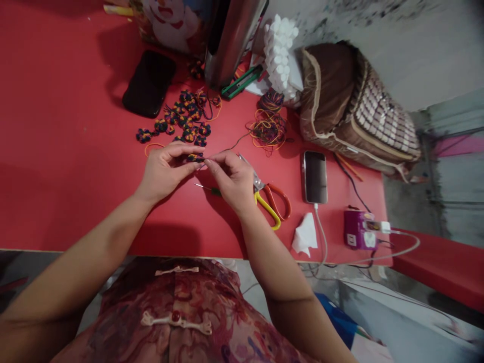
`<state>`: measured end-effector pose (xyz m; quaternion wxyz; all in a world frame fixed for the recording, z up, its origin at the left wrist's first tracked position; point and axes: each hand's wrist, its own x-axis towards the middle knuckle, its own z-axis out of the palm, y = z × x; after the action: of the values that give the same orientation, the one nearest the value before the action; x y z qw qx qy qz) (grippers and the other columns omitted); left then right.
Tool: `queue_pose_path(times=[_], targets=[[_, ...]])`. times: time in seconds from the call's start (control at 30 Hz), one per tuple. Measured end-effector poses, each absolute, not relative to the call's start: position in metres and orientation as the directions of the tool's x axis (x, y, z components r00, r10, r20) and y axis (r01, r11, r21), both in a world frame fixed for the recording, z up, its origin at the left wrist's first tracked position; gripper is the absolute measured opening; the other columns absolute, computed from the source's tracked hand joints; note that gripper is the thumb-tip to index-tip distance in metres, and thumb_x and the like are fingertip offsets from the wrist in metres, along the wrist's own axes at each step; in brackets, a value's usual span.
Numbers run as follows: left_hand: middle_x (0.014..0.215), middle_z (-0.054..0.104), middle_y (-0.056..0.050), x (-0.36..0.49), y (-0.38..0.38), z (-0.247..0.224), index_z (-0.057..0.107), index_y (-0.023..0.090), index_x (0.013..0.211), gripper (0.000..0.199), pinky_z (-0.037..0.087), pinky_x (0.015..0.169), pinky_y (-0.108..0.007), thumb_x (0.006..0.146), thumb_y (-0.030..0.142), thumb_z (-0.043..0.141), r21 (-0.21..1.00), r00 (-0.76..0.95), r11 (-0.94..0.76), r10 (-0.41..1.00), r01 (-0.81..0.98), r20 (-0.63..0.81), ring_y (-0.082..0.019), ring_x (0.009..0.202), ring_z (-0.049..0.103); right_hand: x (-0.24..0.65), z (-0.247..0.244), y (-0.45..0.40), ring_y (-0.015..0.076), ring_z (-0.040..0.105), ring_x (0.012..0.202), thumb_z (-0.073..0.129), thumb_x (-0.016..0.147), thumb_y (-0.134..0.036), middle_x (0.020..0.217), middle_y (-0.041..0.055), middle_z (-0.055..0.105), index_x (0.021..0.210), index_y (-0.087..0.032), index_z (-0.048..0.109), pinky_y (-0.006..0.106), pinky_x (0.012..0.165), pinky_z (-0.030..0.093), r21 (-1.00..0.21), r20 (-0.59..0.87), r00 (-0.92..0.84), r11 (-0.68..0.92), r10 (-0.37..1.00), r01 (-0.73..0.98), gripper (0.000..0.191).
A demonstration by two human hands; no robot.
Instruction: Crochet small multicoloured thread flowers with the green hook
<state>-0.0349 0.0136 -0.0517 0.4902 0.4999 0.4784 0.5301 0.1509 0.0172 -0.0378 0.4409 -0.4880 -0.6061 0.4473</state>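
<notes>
Between the thumb and fingers of my left hand (166, 169) is a small crocheted yarn piece (194, 158) in dark, orange and pink strands. My right hand (232, 179) pinches at the piece's right end, where a strand of yarn seems to run; the exact grip is too small to make out. Under my right hand lies a crochet hook (204, 187) with a dark green handle. Scissors (270, 199) with one yellow and one red handle rest partly behind that hand. Just beyond my fingers sits a cluster of crocheted yarn flowers (187, 116). A tangled yarn ball (268, 126) lies further right.
A black phone (149, 83), a steel bottle (234, 43) and a green box cutter (242, 82) lie beyond the flowers. To the right are a charging phone (315, 176), crumpled tissue (305, 234), a purple power adapter (355, 229) and a brown checked bag (359, 101) on the red table (56, 176).
</notes>
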Motion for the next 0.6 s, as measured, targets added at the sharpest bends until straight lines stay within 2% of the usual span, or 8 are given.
queue_pose_path(times=[0.13,0.23,0.33,0.43,0.5,0.6], targets=[[0.1,0.079,-0.004,-0.036,0.015,-0.054,0.093,0.031,0.106,0.027,0.055,0.086,-0.033,0.086,0.013,0.088,0.979,-0.104,-0.181,0.976,0.091,0.191,-0.019,0.093,0.068,0.153,-0.036,0.015,0.0225,0.067,0.087,0.075,0.1,-0.034,0.087,0.0042,0.076,0.082,-0.028,0.077,0.04,0.09,0.056,-0.907,0.275,-0.221,0.329,0.936,0.264,0.018],[0.099,0.077,-0.003,-0.035,0.015,-0.055,0.092,0.03,0.105,0.027,0.054,0.086,-0.032,0.085,0.013,0.087,0.962,-0.15,-0.237,0.955,0.136,0.257,-0.019,0.094,0.066,0.151,-0.036,0.012,0.0238,0.067,0.089,0.073,0.101,-0.036,0.091,0.0062,0.075,0.086,-0.029,0.077,0.042,0.089,0.057,-0.879,0.314,-0.254,0.381,0.915,0.285,0.017],[0.103,0.078,-0.004,-0.034,0.014,-0.054,0.092,0.03,0.105,0.024,0.056,0.092,-0.034,0.087,0.016,0.087,0.957,-0.155,-0.245,0.951,0.154,0.268,-0.021,0.099,0.068,0.147,-0.037,0.009,0.019,0.061,0.073,0.077,0.1,-0.048,0.088,0.0025,0.07,0.1,-0.028,0.073,0.037,0.075,0.054,-0.949,0.185,-0.203,0.229,0.962,0.218,0.02],[0.103,0.078,-0.004,-0.033,0.011,-0.052,0.093,0.031,0.107,0.026,0.056,0.09,-0.034,0.088,0.015,0.086,0.952,-0.131,-0.261,0.95,0.161,0.283,-0.021,0.099,0.069,0.144,-0.04,0.008,0.0141,0.051,0.06,0.084,0.094,-0.057,0.085,-0.0038,0.065,0.118,-0.03,0.063,0.031,0.06,0.045,-0.997,0.008,-0.218,0.024,0.976,0.073,0.042],[0.103,0.079,-0.005,-0.032,0.01,-0.051,0.093,0.031,0.107,0.026,0.055,0.087,-0.033,0.088,0.015,0.086,0.951,-0.112,-0.263,0.953,0.164,0.283,-0.021,0.098,0.069,0.142,-0.043,0.009,0.0132,0.051,0.06,0.086,0.092,-0.055,0.085,-0.0054,0.065,0.123,-0.03,0.06,0.029,0.058,0.043,-0.999,-0.026,-0.228,-0.017,0.973,0.043,0.047],[0.102,0.081,-0.006,-0.032,0.009,-0.05,0.094,0.031,0.105,0.024,0.055,0.083,-0.032,0.086,0.017,0.088,0.957,-0.096,-0.237,0.962,0.167,0.255,-0.022,0.097,0.068,0.139,-0.049,0.011,0.0138,0.055,0.067,0.085,0.094,-0.049,0.082,-0.0057,0.065,0.117,-0.029,0.064,0.029,0.066,0.047,-0.997,0.013,-0.176,0.026,0.984,0.073,0.038]])
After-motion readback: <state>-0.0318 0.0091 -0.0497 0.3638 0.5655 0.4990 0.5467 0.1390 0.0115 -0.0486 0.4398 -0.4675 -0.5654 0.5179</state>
